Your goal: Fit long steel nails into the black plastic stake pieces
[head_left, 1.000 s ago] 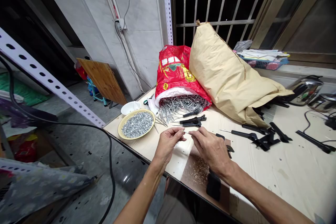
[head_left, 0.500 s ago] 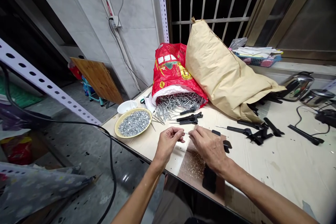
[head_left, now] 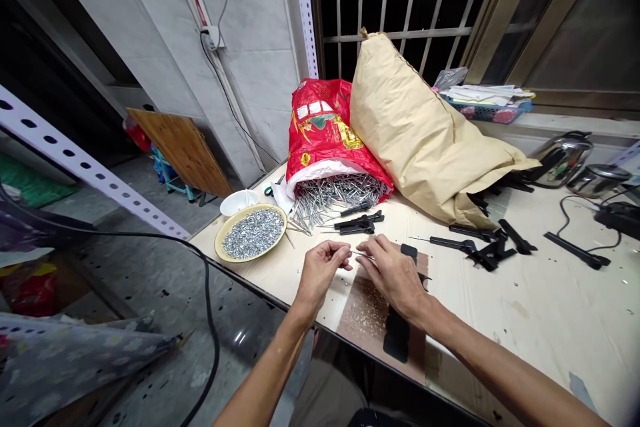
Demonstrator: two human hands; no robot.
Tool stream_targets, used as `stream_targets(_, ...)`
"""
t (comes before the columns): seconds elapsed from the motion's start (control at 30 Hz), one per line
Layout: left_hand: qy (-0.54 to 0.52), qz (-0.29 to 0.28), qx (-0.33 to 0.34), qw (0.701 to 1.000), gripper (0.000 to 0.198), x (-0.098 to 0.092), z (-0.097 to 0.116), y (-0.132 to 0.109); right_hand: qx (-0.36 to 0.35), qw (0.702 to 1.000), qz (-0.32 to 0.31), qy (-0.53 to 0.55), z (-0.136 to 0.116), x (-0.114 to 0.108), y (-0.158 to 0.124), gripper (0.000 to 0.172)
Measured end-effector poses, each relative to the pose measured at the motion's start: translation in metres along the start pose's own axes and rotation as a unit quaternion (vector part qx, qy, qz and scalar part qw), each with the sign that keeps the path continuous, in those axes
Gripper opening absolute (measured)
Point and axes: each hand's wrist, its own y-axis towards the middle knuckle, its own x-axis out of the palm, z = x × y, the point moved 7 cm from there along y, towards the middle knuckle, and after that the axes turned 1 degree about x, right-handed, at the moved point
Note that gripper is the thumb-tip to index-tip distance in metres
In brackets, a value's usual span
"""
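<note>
A thin metal rod (head_left: 361,254) spans the gap between my two hands above the table's front part. Its left end is pinched by the thumb and fingers of my left hand (head_left: 320,273). The fingers of my right hand (head_left: 395,277) are closed round its other end, and part of a black piece shows beyond that hand. Just behind lie black plastic pieces with thin rods (head_left: 357,223). Many metal rods (head_left: 330,197) spill from a red bag (head_left: 320,123). A yellow bowl (head_left: 219,247) holds small metal bits.
A large tan paper sack (head_left: 415,127) leans beside the red bag. More black pieces (head_left: 493,250) lie to the right, near a steel kettle (head_left: 565,159). A white bowl (head_left: 239,201) is behind the yellow one. A brown board with black strips lies below my right hand.
My right hand has shifted slightly away from my left, and more of the thin rod shows between them. The camera view has moved a little.
</note>
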Motion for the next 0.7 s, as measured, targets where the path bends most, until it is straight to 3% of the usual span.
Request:
stream_targets(0.37,-0.025,-0.006,-0.021,0.999,0.027,0.002,-0.004,-0.001,-0.011,1.000,-0.006,0.017,0.001,0.004,-0.001,0.023)
stream_targets(0.53,-0.021,-0.016,-0.033,0.999,0.028,0.006,-0.005,-0.003,0.003,0.986,0.008,0.168,0.007,0.000,0.001,0.016)
stream_targets(0.7,-0.022,-0.067,-0.069,0.995,0.032,0.024,-0.018,-0.010,0.011,0.979,-0.010,0.205,0.026,-0.011,-0.019,0.019)
